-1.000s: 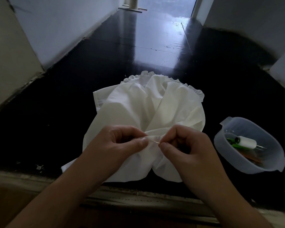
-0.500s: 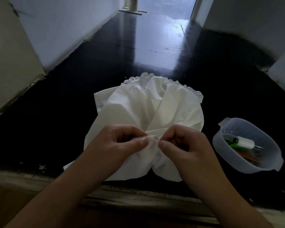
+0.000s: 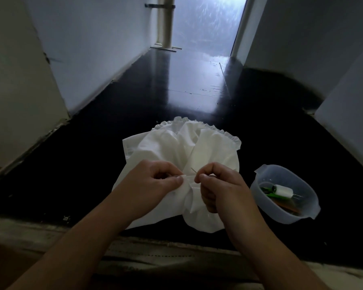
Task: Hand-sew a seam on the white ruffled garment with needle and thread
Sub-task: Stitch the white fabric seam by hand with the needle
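1. Where a second ago the needle (image 3: 193, 171) lay almost level between the two thumbs, it now tilts up and away to the far left, a thin dark sliver standing out of the fold.
2. The right hand (image 3: 222, 185) has its thumb and forefinger closed tight on the needle's near end, the other fingers curled under; it has shifted slightly since half a second ago.
3. The left hand (image 3: 155, 181) holds as before, thumb pressed over a pinched fold of the white ruffled garment (image 3: 214, 155), just left of the needle.
4. My reading: the point has been angled for a fresh bite or is being drawn through, so a stitch is under way and the seam is not finished. No thread can be made out.
5. The garment lies bunched on a glossy black floor (image 3: 189, 91), its ruffled edge on the far side, its near part lifted into the hands.
6. To the right, near the cloth but apart from it, sits a translucent plastic bowl (image 3: 310, 214) holding a white thread spool (image 3: 283, 190) and some green items.
7. Pale walls (image 3: 92, 49) close in on both sides, forming a narrow passage; a bright opening and a pale post (image 3: 166, 21) stand at the far end. A worn, lighter ledge (image 3: 50, 237) runs along the near edge.
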A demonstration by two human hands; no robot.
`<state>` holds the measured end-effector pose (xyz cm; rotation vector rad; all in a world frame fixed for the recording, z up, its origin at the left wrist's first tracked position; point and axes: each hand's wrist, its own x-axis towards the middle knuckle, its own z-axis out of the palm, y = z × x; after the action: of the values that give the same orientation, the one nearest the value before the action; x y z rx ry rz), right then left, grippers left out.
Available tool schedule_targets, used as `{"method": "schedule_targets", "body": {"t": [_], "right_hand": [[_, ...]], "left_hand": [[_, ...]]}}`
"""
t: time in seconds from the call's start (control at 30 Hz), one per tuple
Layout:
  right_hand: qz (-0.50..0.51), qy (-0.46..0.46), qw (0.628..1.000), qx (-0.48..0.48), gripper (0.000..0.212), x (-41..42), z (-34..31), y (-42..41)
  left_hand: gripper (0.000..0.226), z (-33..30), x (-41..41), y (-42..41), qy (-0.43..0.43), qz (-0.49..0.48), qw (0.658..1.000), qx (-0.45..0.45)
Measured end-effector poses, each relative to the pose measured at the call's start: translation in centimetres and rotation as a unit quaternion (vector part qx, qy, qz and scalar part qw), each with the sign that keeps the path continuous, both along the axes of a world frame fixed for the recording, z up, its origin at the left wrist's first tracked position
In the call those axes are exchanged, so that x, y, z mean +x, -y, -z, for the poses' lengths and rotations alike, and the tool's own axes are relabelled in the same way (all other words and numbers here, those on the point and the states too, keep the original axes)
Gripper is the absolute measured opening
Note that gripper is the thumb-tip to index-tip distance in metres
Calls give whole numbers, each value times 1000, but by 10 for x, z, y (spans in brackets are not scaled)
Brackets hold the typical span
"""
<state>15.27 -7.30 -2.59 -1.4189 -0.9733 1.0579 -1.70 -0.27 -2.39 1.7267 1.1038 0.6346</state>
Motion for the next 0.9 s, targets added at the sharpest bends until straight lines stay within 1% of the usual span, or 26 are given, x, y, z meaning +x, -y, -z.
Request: {"method": "schedule_targets", "body": {"t": [0.17,0.27,0.43,0.6,0.73,0.9], "right_hand": [[8,64,998,9,24,3,-6,8],[8,92,996,21,24,3,-5,9],[-4,111,992,58,20,3,4,9],[-19,96,992,79,20,6,7,-1],[-22,92,991,91,22,10,10,-10],[-25,134,985,102,24,12,12,-14]], "left_hand": [[12,-9,0,7,-6,-6,1000,0],[12,-10,-1,9,11,-7,1000,-3],[13,-2,-3,9,57,2,998,-21],[15,2,-2,3,87,15,995,-47],[16,5,0,-4,93,26,994,-52],[16,9,-1,-10,97,16,994,-48]]}}
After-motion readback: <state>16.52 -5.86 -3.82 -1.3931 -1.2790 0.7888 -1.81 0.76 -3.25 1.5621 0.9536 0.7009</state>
